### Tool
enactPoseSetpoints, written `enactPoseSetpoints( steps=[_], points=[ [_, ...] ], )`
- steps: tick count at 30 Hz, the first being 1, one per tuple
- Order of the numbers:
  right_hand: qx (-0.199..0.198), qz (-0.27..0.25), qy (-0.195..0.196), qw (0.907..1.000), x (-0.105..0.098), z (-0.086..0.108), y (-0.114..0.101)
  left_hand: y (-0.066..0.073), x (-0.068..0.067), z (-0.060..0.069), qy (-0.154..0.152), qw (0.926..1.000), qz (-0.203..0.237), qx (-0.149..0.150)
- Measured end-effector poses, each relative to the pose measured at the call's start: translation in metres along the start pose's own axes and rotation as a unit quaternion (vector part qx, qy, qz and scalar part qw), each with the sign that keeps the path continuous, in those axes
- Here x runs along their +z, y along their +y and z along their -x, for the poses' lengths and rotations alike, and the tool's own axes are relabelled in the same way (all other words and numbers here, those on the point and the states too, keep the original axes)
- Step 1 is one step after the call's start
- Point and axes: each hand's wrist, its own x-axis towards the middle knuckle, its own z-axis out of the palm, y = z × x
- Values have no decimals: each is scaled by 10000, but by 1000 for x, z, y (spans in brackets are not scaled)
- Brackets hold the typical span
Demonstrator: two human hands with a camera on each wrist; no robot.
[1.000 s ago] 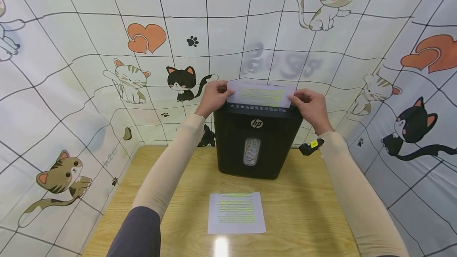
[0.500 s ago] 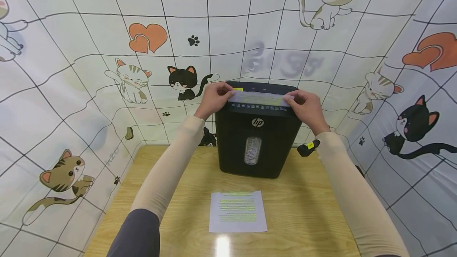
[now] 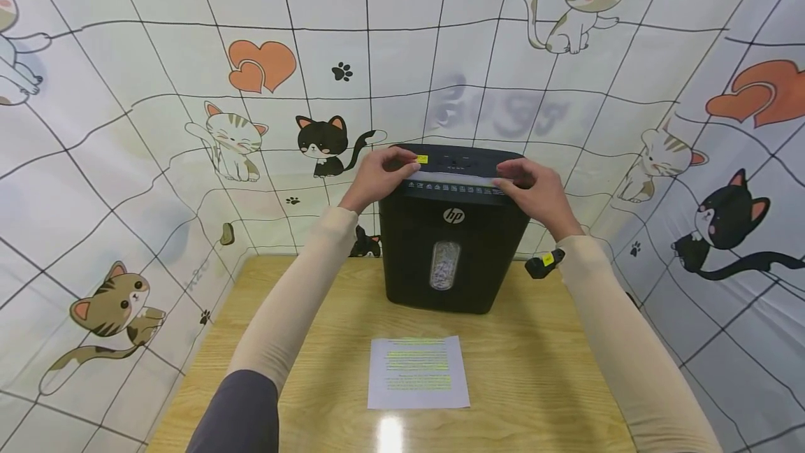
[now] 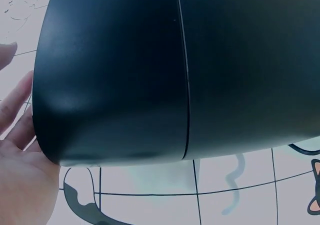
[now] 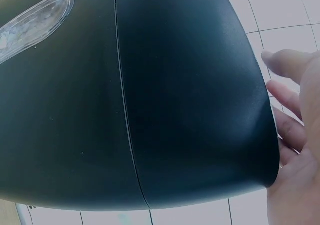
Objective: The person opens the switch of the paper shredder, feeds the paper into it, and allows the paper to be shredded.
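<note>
A black HP paper shredder (image 3: 405, 250) stands upright at the back of the table, shredded paper showing through its front window (image 3: 444, 265). From the slot in its top sticks a thin strip of a white sheet of paper (image 3: 455, 178); the rest of that sheet is hidden inside. Over the top's left end is my left hand (image 3: 379, 177), thumb and forefinger parted and holding nothing. My right hand (image 3: 537, 191) is at the right end, its thumb and fingers likewise apart. Both wrist views show the hands (image 4: 22, 180) (image 5: 295, 185) beside the shredder's sides with spread fingers.
In front of the shredder, a printed sheet with yellow highlighting (image 3: 418, 374) lies flat on the wooden table (image 3: 516, 383). A black device with a yellow label (image 3: 544, 263) is at my right wrist. A cat-patterned sheet (image 3: 402, 54) hangs behind and at both sides.
The highlighted paper has sunk down into the shredder's slot until only a thin strip shows. Both hands have let go of it, their fingers parting. The sheet on the table stays put.
</note>
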Motion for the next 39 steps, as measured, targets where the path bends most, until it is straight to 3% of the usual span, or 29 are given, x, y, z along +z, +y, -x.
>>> enactPoseSetpoints(
  steps=[7, 13, 20, 29, 39],
  points=[
    [116, 44, -320, 9994, -3, 3, -1, 3, -4, 4, -240, 9994, 231, -109],
    [-225, 428, -341, 9982, -4, 7, -5, 5, -11, 10, -314, 9986, -404, 102],
    [-655, 784, -147, 9947, -7, 14, -5, 5, -15, 21, -170, 9955, -896, 252],
    [-674, 867, 41, 9939, -10, 27, 1, -6, -20, 47, 267, 9912, -1265, 288],
    [-405, 786, 214, 9959, -4, 52, 19, -33, -23, 85, 409, 9897, -1375, 28]
  ],
)
